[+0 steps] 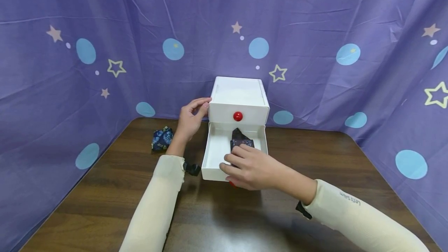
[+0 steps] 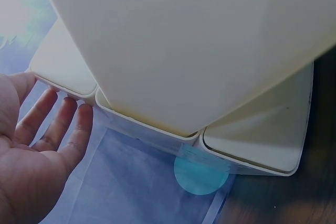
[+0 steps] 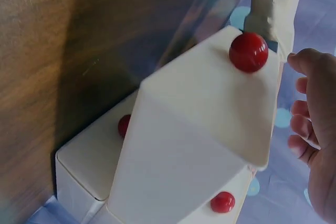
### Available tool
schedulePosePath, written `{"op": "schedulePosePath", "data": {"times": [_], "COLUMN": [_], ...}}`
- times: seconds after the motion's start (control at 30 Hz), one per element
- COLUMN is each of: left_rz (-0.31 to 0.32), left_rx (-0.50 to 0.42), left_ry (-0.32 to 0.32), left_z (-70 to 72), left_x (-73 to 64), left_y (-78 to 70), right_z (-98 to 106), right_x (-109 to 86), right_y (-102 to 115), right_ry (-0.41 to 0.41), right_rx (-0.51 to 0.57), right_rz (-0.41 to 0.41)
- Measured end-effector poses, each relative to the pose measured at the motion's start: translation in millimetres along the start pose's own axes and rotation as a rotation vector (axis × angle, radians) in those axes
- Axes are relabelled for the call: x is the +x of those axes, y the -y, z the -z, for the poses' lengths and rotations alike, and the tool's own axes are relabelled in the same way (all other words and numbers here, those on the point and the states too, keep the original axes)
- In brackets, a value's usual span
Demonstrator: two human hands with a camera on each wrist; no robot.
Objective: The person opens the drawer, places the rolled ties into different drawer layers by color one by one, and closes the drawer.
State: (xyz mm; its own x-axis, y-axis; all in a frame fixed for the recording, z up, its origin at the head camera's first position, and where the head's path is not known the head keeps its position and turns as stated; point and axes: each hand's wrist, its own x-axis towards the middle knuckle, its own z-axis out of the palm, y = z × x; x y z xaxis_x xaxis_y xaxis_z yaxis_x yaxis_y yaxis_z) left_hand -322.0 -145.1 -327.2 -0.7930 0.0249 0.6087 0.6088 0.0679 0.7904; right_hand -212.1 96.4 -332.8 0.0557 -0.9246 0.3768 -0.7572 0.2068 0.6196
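The cloth (image 1: 241, 141) looks soft and light, good to pinch mid-edge; right hand (image 1: 252, 167) bends its fingers over it, hold unclear; left hand's (image 1: 190, 119) fingers, loosely spread, just touch the box (image 1: 238, 90).

It's a curtained workspace (starry purple cloth (image 1: 217, 22)); wooden table (image 1: 315, 151).

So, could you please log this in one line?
left hand: touching cabinet; right hand: over open drawer; dark cloth: in drawer; blue cloth: on table

My right hand (image 1: 250, 168) had easy access from above the pulled-out drawer (image 1: 217, 149), plus some room left of the dark bundle (image 1: 241, 142), but the closed upper drawer (image 1: 222, 112) kinda blocked the far end.
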Motion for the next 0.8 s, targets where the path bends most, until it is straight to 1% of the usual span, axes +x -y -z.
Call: {"op": "schedulePosePath", "data": {"times": [0.33,0.6,0.73,0.8], "left_rz": [0.015,0.009,0.011,0.005], "left_rx": [0.019,0.010,0.008,0.005], "left_ry": [-0.003,-0.003,0.002,0.003], "left_z": [-0.2,-0.5,-0.1,1.2], "left_x": [0.7,0.7,0.2,2.6], "left_y": [0.7,-0.8,-0.8,8.2], "right_z": [-3,-6,-11,-14], "right_x": [1.3,-3.5,-7.6,-9.8], "right_y": [20,34,40,43], "right_ry": [-0.026,0.028,0.026,0.022], "right_rx": [-0.086,-0.129,-0.159,-0.175], "right_rz": [0.080,0.156,0.203,0.216]}}
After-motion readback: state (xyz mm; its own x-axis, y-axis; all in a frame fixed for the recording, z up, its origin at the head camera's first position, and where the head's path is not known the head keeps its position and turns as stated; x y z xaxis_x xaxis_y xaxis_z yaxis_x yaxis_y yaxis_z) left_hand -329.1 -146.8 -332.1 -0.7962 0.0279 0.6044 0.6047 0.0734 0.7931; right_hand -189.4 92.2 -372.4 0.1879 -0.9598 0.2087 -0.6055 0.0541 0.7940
